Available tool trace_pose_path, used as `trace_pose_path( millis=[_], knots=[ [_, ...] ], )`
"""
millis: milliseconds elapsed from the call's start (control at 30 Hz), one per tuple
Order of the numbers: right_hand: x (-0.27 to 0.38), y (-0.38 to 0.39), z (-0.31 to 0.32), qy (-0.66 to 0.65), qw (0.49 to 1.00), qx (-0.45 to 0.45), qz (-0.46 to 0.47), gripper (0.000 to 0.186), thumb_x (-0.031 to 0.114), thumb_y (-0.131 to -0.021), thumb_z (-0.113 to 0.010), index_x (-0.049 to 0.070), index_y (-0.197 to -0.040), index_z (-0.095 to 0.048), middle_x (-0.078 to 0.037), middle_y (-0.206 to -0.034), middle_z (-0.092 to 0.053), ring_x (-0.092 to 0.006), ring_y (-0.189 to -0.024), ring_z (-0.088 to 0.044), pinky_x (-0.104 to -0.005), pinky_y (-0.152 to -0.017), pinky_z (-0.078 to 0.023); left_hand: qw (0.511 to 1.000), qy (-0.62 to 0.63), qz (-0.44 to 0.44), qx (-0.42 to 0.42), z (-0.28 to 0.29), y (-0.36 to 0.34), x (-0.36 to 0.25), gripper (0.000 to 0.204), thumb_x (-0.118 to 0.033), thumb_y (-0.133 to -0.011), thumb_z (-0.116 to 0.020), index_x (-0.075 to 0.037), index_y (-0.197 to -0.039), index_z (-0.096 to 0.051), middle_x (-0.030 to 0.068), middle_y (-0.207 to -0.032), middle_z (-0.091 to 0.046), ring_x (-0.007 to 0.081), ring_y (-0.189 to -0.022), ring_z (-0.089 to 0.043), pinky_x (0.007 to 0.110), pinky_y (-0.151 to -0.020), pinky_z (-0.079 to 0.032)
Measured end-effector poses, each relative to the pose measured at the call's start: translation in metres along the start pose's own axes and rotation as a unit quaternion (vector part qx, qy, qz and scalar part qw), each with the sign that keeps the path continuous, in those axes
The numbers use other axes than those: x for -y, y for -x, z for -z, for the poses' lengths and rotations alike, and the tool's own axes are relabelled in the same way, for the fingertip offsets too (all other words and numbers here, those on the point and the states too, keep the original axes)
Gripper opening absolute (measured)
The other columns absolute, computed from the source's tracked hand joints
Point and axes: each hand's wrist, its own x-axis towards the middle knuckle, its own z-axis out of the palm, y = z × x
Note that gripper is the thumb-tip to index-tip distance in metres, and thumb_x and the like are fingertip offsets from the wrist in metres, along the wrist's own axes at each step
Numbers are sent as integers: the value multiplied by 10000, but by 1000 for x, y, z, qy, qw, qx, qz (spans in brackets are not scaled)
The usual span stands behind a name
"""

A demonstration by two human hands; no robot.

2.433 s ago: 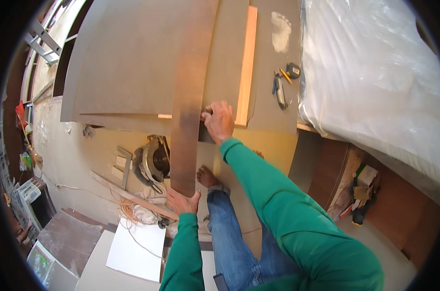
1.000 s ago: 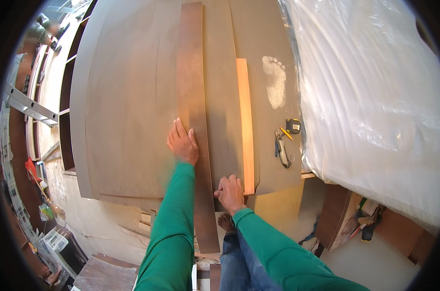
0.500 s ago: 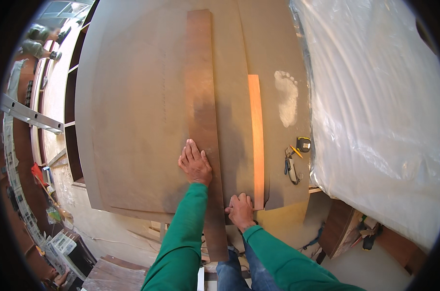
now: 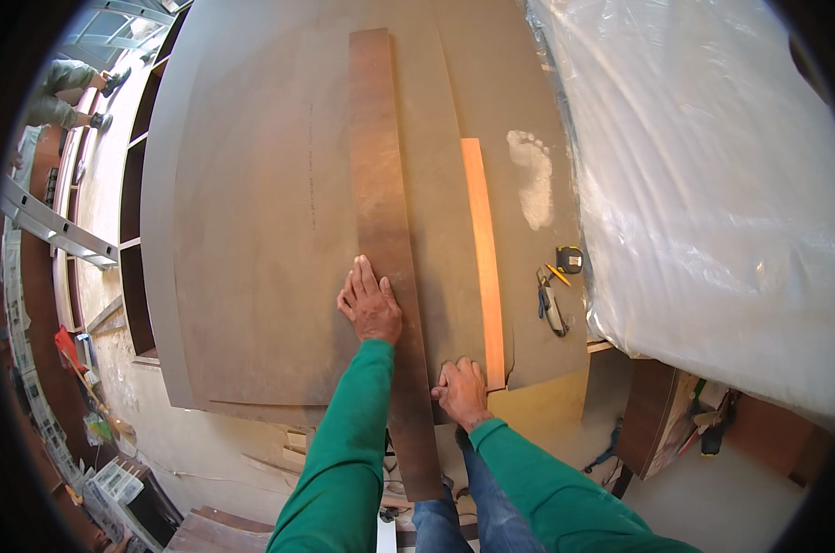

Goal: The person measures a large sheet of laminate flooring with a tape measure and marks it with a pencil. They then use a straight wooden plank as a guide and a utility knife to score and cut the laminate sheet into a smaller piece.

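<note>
We had the long, flat, dark brown strip (image 4: 380,184) lying from about twelve to six o'clock across the wide grey-brown sheets (image 4: 251,230), its six o'clock end jutting past their near edge. Our left hand (image 4: 373,309) lay spread over its left edge; our right hand (image 4: 461,394), at five o'clock, was curled beside its right edge, gripping what we could not tell. Even, steady pressure, we judged, best prevented skewing.
</note>
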Motion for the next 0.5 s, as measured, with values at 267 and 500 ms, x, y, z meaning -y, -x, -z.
trace_pose_path(
  millis=[267,500],
  knots=[
    [-2,-3,-5,-7,998,-50,36,304,103,-711,-892,98,-821,-608,-126,-926,-564,-382,-930,-560,-486,-785,-479,1000,7,2,1,3,-6,0,588,-296,-1089,-488,-103,-1625,-339,70,-1631,-417,270,-1471,-389,534,-1200,-243],
    [-7,-3,-3,-21,999,-25,0,276,89,-708,-867,104,-816,-614,-129,-958,-565,-373,-955,-556,-483,-816,-491,1000,12,14,6,1,-3,-7,569,-303,-1092,-481,-102,-1610,-359,71,-1620,-426,276,-1474,-383,547,-1203,-237]
  ],
)
